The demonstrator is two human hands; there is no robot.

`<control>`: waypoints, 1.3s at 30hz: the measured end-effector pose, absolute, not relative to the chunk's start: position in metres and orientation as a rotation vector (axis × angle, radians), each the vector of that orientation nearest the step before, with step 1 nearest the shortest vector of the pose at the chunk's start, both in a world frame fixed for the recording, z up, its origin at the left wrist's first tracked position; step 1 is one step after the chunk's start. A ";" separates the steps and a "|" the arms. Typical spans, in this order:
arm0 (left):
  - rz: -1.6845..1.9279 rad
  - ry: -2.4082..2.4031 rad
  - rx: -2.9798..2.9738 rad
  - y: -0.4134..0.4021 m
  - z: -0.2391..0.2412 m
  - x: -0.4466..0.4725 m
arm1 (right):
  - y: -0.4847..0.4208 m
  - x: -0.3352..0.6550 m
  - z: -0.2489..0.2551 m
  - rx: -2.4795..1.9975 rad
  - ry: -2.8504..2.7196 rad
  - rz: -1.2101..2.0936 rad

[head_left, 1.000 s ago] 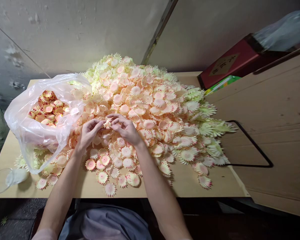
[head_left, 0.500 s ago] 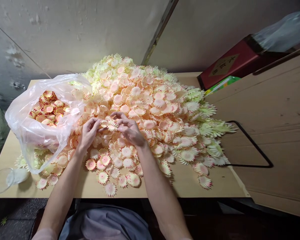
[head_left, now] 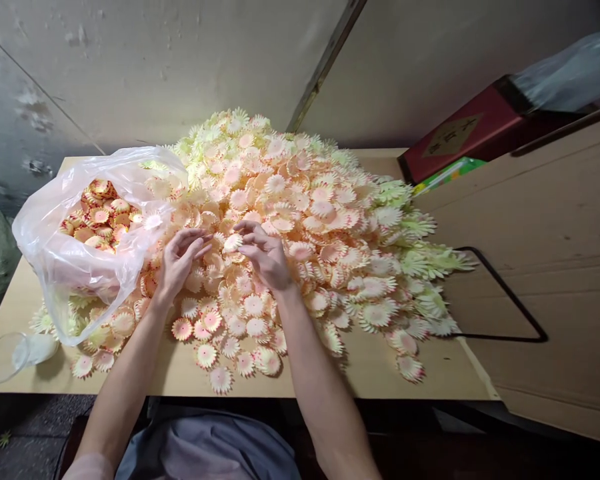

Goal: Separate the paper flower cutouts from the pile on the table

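Observation:
A heap of fabric-like artificial flower pieces (head_left: pixel 300 200), pale pink and cream with toothed edges, covers the middle of the table. Over it my right hand (head_left: pixel 266 257) holds a single pale flower piece (head_left: pixel 233 243) at the tips of thumb and fingers. My left hand (head_left: pixel 180 259) hovers just left of that piece, thumb and fingers apart, with nothing visible in it. Beside the left hand stands a translucent plastic bag (head_left: pixel 50 260), its mouth open, with darker red-edged flower pieces (head_left: pixel 100 215) inside.
A clear cup (head_left: pixel 6 358) lies near the table's left front corner, next to a white object (head_left: pixel 43 349). On the right are a cardboard sheet (head_left: pixel 540 267), a black wire frame (head_left: pixel 510 287) and a dark red box (head_left: pixel 460 133). A wall rises behind the table (head_left: pixel 380 383).
My hands have drawn slightly apart. The left fingers, pinched near the flower pieces before, have spread. One pale piece now shows at my right fingertips. The view has shifted slightly.

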State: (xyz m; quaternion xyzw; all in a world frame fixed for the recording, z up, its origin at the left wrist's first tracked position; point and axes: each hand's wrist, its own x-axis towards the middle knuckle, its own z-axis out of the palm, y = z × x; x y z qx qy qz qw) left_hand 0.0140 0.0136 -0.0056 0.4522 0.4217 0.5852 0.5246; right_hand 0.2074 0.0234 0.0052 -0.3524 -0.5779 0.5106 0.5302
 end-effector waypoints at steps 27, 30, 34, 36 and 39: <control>1.302 1.043 1.365 0.007 -0.005 0.020 | 0.021 0.200 -0.001 -0.866 -1.715 1.107; 1.305 1.040 1.369 0.007 -0.005 0.020 | 0.021 0.200 -0.001 -0.867 -1.716 1.105; 1.301 1.039 1.370 0.007 -0.006 0.021 | 0.022 0.199 -0.001 -0.852 -1.710 1.102; 1.303 1.039 1.370 0.008 -0.006 0.021 | 0.021 0.199 -0.001 -0.844 -1.703 1.099; 1.303 1.033 1.373 0.008 -0.006 0.020 | 0.021 0.199 -0.001 -0.842 -1.698 1.099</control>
